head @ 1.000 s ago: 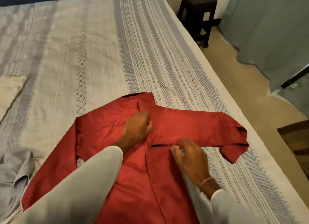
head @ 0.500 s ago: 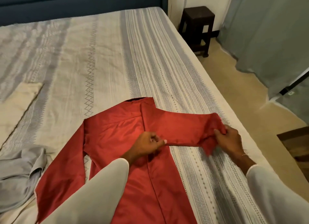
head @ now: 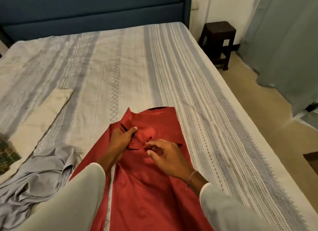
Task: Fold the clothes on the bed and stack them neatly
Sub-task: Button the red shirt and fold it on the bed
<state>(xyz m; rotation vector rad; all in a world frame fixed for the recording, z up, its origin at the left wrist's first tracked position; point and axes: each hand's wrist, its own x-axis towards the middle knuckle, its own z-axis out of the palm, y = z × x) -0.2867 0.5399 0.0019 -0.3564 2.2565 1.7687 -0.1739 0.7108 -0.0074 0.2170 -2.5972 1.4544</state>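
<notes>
Long red satin-like garment point(head: 148, 187) lies lengthwise on the bed with the striped cream-and-grey cover point(head: 197, 96), near its right edge, collar end pointing toward the dark blue padded headboard point(head: 93, 10). Both sleeves look folded inward over the chest, so the piece reads as a narrow strip — probably the stage before folding it up lengthwise.

Left hand point(head: 123, 137) sits on the upper chest, its fingers point(head: 132, 130) curled into the red cloth, likely pinning the tucked sleeve so it does not slide. Right hand point(head: 165, 153) hovers or rests just beside it, fingers loosely bent and released, holding nothing I can make out — contact with the cloth is blurred.

Crumpled grey garment point(head: 39, 175) waits unfolded at the left. A flat cream folded cloth point(head: 43, 117) lies further up the bed, perhaps the start of the stack.

Hard to read: motion smear and dark streaks around the fingers. The red garment's lower hem is cut off by the frame, and pale sleeves cover its lower sides.
</notes>
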